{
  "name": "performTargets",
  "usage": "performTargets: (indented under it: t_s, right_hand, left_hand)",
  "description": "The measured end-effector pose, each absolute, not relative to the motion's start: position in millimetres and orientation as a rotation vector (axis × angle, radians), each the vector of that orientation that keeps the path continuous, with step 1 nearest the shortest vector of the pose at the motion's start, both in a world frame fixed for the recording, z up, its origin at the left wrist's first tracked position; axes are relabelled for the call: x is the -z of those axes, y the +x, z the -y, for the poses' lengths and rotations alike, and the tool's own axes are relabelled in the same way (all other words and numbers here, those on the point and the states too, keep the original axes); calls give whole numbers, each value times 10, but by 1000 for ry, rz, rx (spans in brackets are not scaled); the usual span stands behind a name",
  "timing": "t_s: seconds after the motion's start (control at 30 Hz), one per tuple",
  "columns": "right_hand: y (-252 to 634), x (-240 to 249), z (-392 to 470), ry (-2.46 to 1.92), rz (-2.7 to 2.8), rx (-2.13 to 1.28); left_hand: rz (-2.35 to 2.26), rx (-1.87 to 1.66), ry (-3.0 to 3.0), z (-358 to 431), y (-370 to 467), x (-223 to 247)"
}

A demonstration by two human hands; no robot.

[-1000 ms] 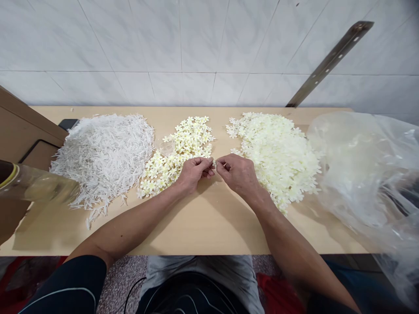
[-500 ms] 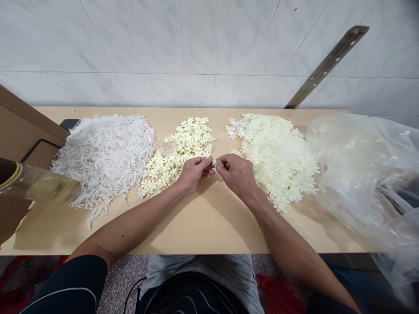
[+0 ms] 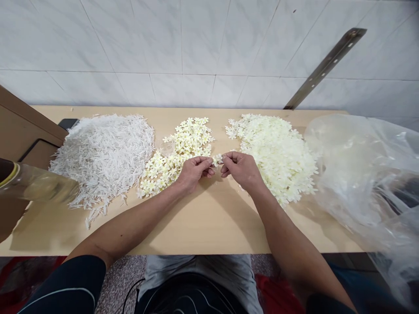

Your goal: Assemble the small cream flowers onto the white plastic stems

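While the left hand (image 3: 193, 173) and right hand (image 3: 241, 168) are pinched nearly closed, a small pale-yellow petalled flower (image 3: 218, 159) is held between them, neither nearer, long axis unclear, well back from the front edge of the pale wooden bench (image 3: 209, 231).

We see bright light on the pale wooden surface (image 3: 203, 231), soft shadows below two bare hands (image 3: 195, 171), glare on clear crumpled plastic sheeting (image 3: 347, 165) at its right edge, and wide-angle stretching at the borders.
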State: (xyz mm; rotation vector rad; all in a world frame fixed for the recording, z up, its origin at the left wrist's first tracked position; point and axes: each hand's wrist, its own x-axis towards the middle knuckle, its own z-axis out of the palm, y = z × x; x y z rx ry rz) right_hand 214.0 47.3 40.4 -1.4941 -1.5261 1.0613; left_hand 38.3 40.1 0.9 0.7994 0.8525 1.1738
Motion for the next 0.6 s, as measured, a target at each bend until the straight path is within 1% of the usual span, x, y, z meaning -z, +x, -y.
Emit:
performTargets:
  t_s: [0.17,0.3,0.37,0.43,0.47,0.57,0.6]
  right_hand:
    - [2221,-407,-524,-1371,1428,-1204]
    - [2242,-427,-528,-1334,1411,-1222]
    - [2276,-453,-525,-1355,1442,-1178]
    - [2362,-495,-529,-1448,1514,-998]
    - [2427,-520,-537,-1519,1557,-832]
    - [2660,-591,-580,-1701,1623,-160]
    - [2722,-606,-593,-1720,1620,11]
  left_hand:
    - [-858,-1168,779,-406,376,0]
    - [-862,-1175,763,-407,375,5]
    - [-867,-1176,758,-407,374,0]
    - [-872,-1176,751,-404,373,-9]
    - [-873,-1175,747,-402,372,-15]
    - [-861,-1167,754,-389,366,-36]
    - [-859,-1165,761,-385,365,-43]
